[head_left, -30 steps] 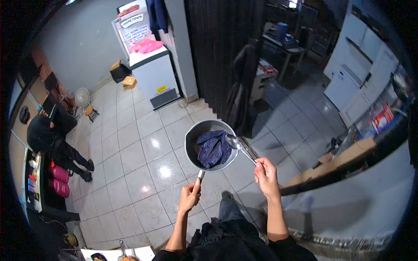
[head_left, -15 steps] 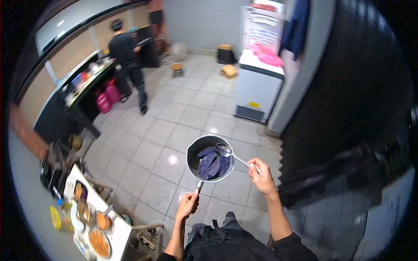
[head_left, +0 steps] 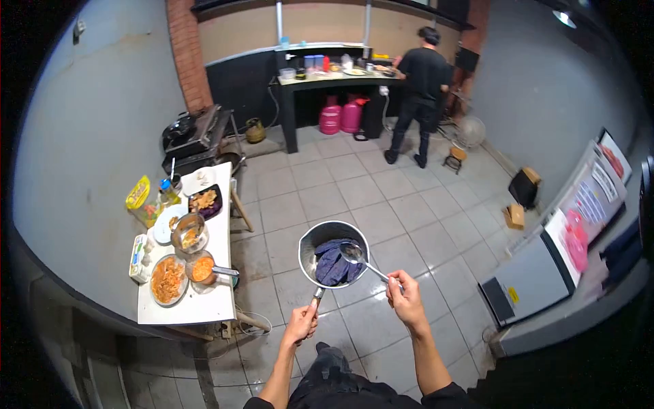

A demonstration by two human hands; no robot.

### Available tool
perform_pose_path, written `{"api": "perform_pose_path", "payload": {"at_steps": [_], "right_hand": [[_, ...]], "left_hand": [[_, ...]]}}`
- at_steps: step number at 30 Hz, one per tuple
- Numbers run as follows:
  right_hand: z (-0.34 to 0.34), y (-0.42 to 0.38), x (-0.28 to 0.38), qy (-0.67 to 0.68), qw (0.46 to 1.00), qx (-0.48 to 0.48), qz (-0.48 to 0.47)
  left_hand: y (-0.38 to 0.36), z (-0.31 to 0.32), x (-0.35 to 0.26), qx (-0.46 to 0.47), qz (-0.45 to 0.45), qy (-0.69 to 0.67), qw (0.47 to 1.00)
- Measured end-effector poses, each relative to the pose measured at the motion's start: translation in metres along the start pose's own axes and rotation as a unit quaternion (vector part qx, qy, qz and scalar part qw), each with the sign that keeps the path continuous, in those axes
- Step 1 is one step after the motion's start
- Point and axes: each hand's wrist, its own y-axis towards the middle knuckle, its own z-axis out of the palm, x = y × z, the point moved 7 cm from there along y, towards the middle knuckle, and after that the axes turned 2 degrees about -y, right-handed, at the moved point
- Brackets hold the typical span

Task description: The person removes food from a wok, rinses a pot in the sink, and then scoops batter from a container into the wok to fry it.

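Observation:
My left hand (head_left: 300,324) is closed around the handle of a grey saucepan (head_left: 308,248), holding it out in front of me above the tiled floor. Several dark purple, wrinkled pieces of food (head_left: 334,268) lie inside the pan. In my right hand (head_left: 407,300), fingers pinch the handle of a metal spoon (head_left: 374,270). The spoon's bowl is inside the pan's right side, over the purple pieces.
At left stands a white table (head_left: 197,309) with bowls of orange food, a plate, bottles and an egg carton. A stove (head_left: 197,136) is behind it. A person (head_left: 421,85) stands at the back counter (head_left: 340,80). A white freezer (head_left: 531,286) is at right.
My view has turned left, bringing the white table and back counter further into sight. The saucepan and spoon have stayed in my hands, with the spoon still inside the pan.

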Motion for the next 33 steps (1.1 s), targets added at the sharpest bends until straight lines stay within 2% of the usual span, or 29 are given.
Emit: {"api": "perform_pose_path", "payload": {"at_steps": [2, 9, 15, 22, 24, 26, 27, 33], "right_hand": [[0.011, 0.039, -0.025, -0.011, 1.0, 0.003, -0.007], [0.066, 0.176, -0.044, 0.068, 0.996, 0.054, 0.026], [0.133, 0.302, -0.083, 0.102, 0.986, 0.12, 0.052], [0.184, 0.507, -0.123, 0.106, 0.967, 0.228, 0.052], [0.228, 0.578, -0.137, 0.116, 0.954, 0.27, 0.05], [0.246, 0.638, -0.123, 0.124, 0.944, 0.299, 0.059], [0.255, 0.665, -0.118, 0.118, 0.945, 0.301, 0.043], [0.296, 0.801, -0.14, 0.22, 0.917, 0.321, 0.09]], "left_hand": [[0.039, -0.015, 0.001, -0.002, 0.002, -0.012, 1.0], [0.117, -0.059, -0.037, -0.027, 0.01, -0.082, 0.996], [0.214, -0.126, -0.073, -0.094, 0.024, -0.099, 0.99], [0.344, -0.18, -0.147, -0.184, 0.047, -0.119, 0.975], [0.386, -0.212, -0.168, -0.232, 0.068, -0.117, 0.963], [0.413, -0.218, -0.205, -0.266, 0.087, -0.122, 0.952], [0.426, -0.22, -0.22, -0.28, 0.093, -0.124, 0.947], [0.54, -0.264, -0.272, -0.332, 0.102, -0.134, 0.928]]}}
